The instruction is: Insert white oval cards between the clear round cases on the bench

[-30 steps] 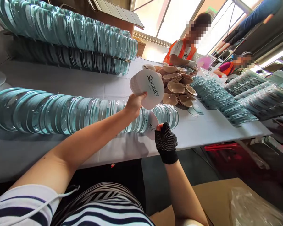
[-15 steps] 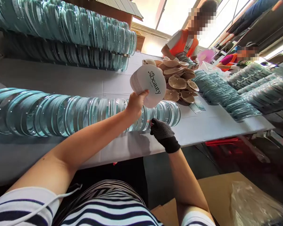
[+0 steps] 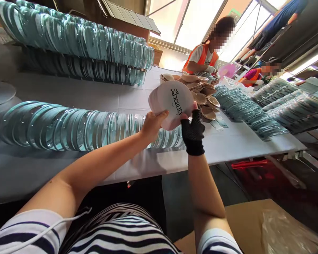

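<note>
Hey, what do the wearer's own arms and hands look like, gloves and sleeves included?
The right hand wears a black, dotted glove with bare fingertips, ending at the wrist. The left hand is ungloved. Both short sleeves are white with dark navy stripes; a thin white cord crosses the left one.

- L hand (image 3: pixel 153 124): most fingers hidden behind card stack (image 3: pixel 169 102).
- R hand (image 3: pixel 193 130): fingers partly hidden by glove & card edge; can't tell pinch vs. touch.
- Card stack: tiny line below "beauty" too small to read; no. of cards unclear.
- Near disc row (image 3: pixel 71 128): partly hidden by L forearm, card stack & R hand.
- Tan pieces (image 3: pixel 198 98): some hidden behind card stack.
- White discs (image 3: pixel 1 94): cut off at L edge, print incl.
- Seated person's (image 3: pixel 201 61) face pixelated, ditto 2nd person's (image 3: pixel 251 77).
- Upper-R person (image 3: pixel 277 26): head out of frame.
- Plastic bag (image 3: pixel 286 229): blurry, contents unclear.
</note>
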Available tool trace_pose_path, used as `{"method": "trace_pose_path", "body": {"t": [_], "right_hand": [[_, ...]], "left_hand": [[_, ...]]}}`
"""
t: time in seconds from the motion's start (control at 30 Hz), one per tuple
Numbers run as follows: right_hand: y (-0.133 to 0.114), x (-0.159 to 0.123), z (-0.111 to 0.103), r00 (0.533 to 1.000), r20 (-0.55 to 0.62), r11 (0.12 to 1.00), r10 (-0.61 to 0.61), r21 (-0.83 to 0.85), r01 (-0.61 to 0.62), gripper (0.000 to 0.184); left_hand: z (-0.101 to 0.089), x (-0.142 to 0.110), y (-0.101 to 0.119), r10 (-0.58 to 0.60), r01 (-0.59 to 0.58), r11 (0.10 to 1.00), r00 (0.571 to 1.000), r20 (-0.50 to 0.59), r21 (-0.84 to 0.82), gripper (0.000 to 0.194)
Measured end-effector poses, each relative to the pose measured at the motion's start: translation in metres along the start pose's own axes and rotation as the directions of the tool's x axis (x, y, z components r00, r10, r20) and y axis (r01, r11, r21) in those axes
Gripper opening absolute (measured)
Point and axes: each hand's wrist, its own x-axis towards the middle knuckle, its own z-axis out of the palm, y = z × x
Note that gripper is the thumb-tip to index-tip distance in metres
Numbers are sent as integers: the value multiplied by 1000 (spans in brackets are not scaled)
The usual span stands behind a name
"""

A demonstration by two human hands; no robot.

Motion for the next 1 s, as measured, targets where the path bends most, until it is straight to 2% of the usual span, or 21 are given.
{"method": "trace_pose_path", "body": {"t": [0.07, 0.1, 0.17, 0.23, 0.3, 0.33, 0.4, 0.47, 0.53, 0.6, 0.7, 0.77, 0.87, 1.0], "right_hand": [[-19, -5, 8, 998, -50, 999, -42, 25, 44, 56], [-26, -7, 12, 998, -58, 998, -16, 60, 20, 54], [-37, -10, 12, 991, -55, 983, 122, 143, -113, 52], [-38, -16, -1, 950, -152, 948, 274, 207, -240, 54], [-37, -31, -28, 914, -245, 941, 324, 185, -284, 59], [-36, -44, -44, 920, -230, 947, 316, 130, -292, 61], [-38, -75, -73, 949, -25, 948, 315, -50, -316, 57], [-44, -104, -86, 913, 208, 926, 352, -223, -306, 51], [-52, -120, -78, 854, 360, 909, 375, -322, -264, 46], [-57, -118, -54, 820, 450, 919, 354, -332, -214, 42], [-56, -94, -14, 823, 494, 952, 279, -252, -171, 40], [-52, -80, 2, 860, 448, 967, 243, -184, -177, 42], [-42, -76, 3, 937, 272, 970, 221, -158, -183, 46], [-25, -87, 0, 969, 125, 955, 212, -238, -178, 45]], "left_hand": [[-4, -5, 2, -11, 10, 1000, 1000, -25, -23, 34], [-6, -6, 2, -18, 17, 999, 1000, -15, -34, 33], [-9, -6, 2, -31, 33, 998, 998, 46, -45, 35], [-13, -2, 6, -22, 24, 999, 998, 62, -43, 39], [-20, 8, 13, 44, -44, 998, 999, 7, -47, 39], [-25, 15, 18, 82, -85, 995, 996, -44, -51, 37], [-34, 28, 28, 115, -124, 990, 986, -124, -72, 33], [-41, 39, 34, 76, -95, 990, 982, -172, -107, 33], [-44, 43, 34, 36, -60, 990, 981, -190, -125, 33], [-43, 43, 29, 47, -69, 992, 981, -191, -107, 33], [-39, 38, 21, 107, -119, 991, 975, -196, -53, 32], [-37, 35, 17, 136, -144, 989, 966, -222, -23, 30], [-30, 32, 14, 147, -158, 987, 946, -289, -15, 21], [-10, 26, 4, 165, -175, 984, 936, -311, -5, 13]]}}
